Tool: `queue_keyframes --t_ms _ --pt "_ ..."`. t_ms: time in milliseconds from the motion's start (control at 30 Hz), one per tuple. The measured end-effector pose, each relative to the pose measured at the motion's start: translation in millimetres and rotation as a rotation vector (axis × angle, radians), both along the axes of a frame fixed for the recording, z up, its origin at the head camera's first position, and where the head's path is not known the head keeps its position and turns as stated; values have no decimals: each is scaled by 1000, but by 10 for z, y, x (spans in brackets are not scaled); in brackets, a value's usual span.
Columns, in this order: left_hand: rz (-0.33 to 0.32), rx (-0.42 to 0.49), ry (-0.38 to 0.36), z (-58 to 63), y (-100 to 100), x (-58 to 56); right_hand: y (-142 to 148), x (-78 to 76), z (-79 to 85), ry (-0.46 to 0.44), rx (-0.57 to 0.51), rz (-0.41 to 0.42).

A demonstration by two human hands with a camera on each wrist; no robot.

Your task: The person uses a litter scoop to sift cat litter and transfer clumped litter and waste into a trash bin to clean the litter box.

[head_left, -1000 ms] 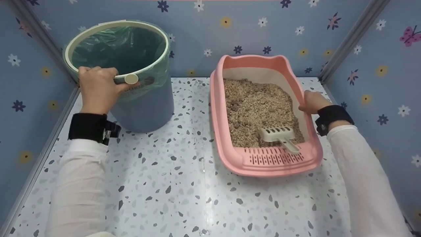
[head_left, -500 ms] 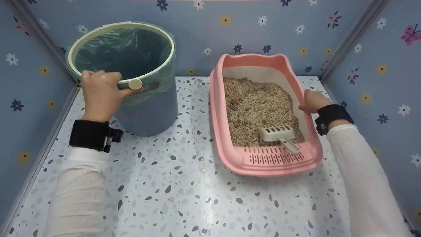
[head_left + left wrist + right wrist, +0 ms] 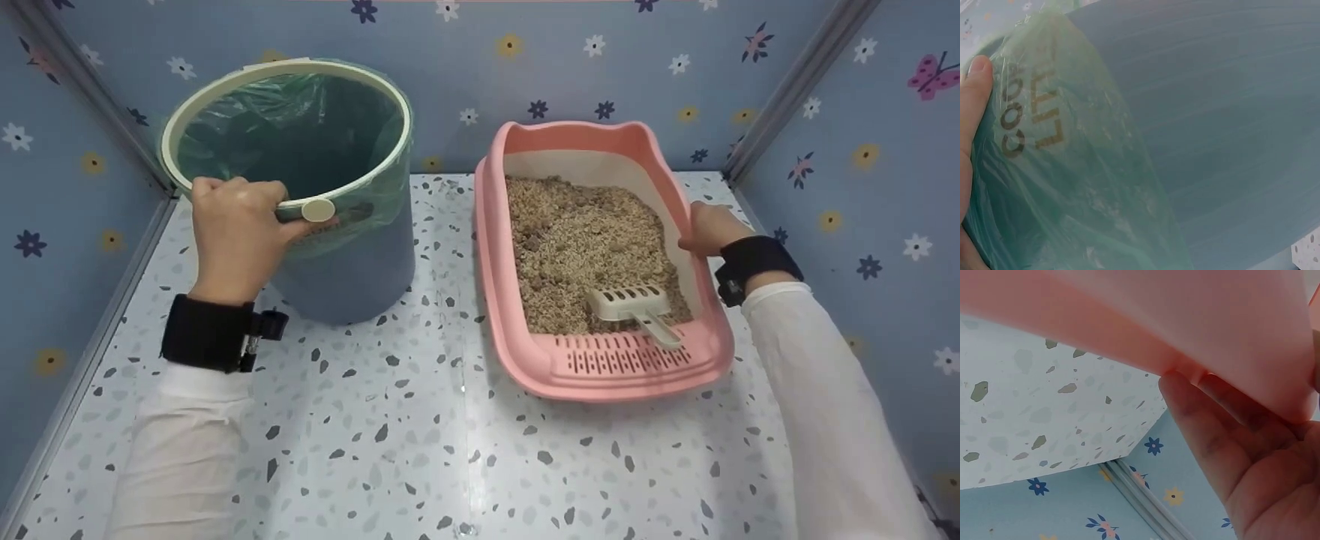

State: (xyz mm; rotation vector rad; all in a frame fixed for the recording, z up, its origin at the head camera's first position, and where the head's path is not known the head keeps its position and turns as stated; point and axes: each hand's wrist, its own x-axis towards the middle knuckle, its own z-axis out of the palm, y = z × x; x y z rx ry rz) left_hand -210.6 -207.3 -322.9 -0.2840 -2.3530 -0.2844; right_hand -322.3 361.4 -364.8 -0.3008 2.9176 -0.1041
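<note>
On the left, my left hand [image 3: 238,236] grips the near rim of a blue trash can [image 3: 352,274], thumb outside below the cream ring [image 3: 409,127]. A thin green bag [image 3: 1089,185] lines the can and hangs over its outside; printed letters show on it in the left wrist view. My right hand [image 3: 714,229] holds the right rim of a pink litter box [image 3: 491,262], its fingers [image 3: 1196,422] curled up under the rim in the right wrist view. Brownish litter [image 3: 585,232] fills the box. A cream litter scoop [image 3: 630,304] lies at its front, handle over the slotted step [image 3: 615,364].
Both things are on a white speckled floor [image 3: 360,450]. A blue flowered wall [image 3: 457,67] runs close behind them, with side walls to the left and the right [image 3: 892,247]. Speckled floor lies between the can and the box and in front of them.
The trash can has moved right and toward me, with my left hand still on its rim. My right hand, the litter box and the scoop stay almost where they were.
</note>
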Motion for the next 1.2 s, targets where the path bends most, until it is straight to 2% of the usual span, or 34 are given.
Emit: queue_keyframes --t_ms 667,900,1200 --pt "-87 16 58 -2 257 356 11 13 -3 3 -49 -14" --pt "-101 -7 78 -15 315 496 20 4 -28 34 -29 21" --pt "-109 -33 70 11 428 682 32 -2 -28 26 -53 6"
